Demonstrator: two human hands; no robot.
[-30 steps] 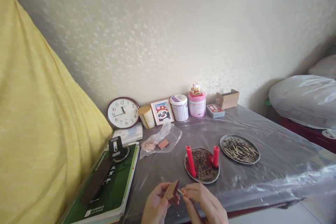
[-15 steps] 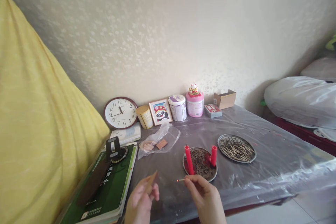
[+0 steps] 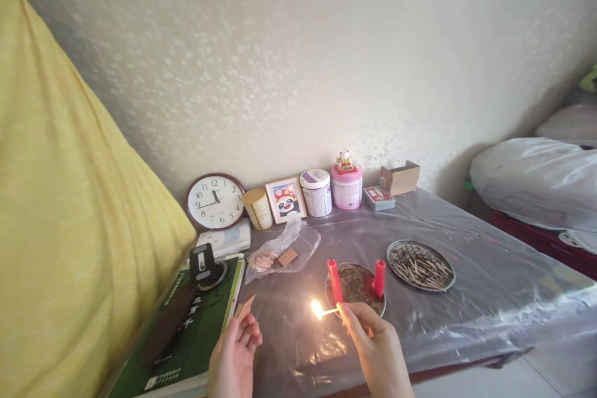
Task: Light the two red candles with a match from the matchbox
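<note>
A burning match (image 3: 329, 311) is pinched between the thumb and finger of my right hand (image 3: 377, 345), its bright flame pointing left. My left hand (image 3: 236, 348) holds a small brown matchbox (image 3: 245, 309) at the lower left, its fingers curled. Just behind the match stands a tall red candle (image 3: 334, 281), upright on a round metal plate (image 3: 355, 268) with dark residue. A shorter red candle (image 3: 379, 278) is on the same plate's right side. Neither candle shows a flame. My right hand covers the plate's front edge.
Several used matches lie in another metal plate (image 3: 453, 281) to the right. A plastic bag (image 3: 308, 239) with matchboxes lies behind. Along the wall stand a clock (image 3: 215, 201), a framed picture (image 3: 286, 199), tins and a cardboard box (image 3: 400, 178). A green book (image 3: 205, 323) is at left.
The match has flared from a small red glow into a bright flame. My right hand has shifted slightly right, and my left hand has moved left with the matchbox, away from the match.
</note>
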